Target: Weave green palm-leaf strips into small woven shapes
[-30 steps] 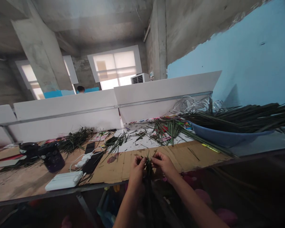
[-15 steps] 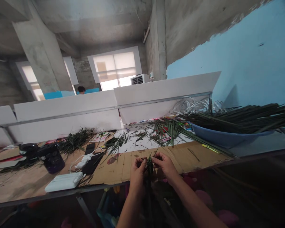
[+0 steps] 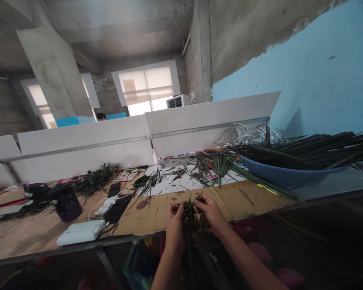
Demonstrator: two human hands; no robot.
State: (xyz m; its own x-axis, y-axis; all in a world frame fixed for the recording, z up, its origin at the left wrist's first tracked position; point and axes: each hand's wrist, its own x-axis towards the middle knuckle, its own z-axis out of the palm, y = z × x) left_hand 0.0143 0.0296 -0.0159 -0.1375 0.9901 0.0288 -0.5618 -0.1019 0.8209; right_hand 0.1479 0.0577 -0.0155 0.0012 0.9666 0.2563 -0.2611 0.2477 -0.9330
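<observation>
Both my hands meet just in front of the table's near edge, over a strip of brown cardboard (image 3: pixel 230 199). My left hand (image 3: pixel 174 219) and my right hand (image 3: pixel 210 209) are closed with pinched fingers on a small bunch of thin green leaf strips (image 3: pixel 189 210) held upright between them. The lower ends of the strips hang down between my forearms into shadow.
A blue basin (image 3: pixel 287 172) heaped with long green leaves stands at the right. Cut leaf bits (image 3: pixel 211 165) litter the table's middle. At the left lie a white power bank (image 3: pixel 80 231), a black phone (image 3: pixel 117 205) and a dark cup (image 3: pixel 67 205). White partitions (image 3: pixel 109 141) run behind.
My hands stay at the leaf bunch, their fingers shifting slightly on it; the left hand has closed in a little. Nothing else has moved.
</observation>
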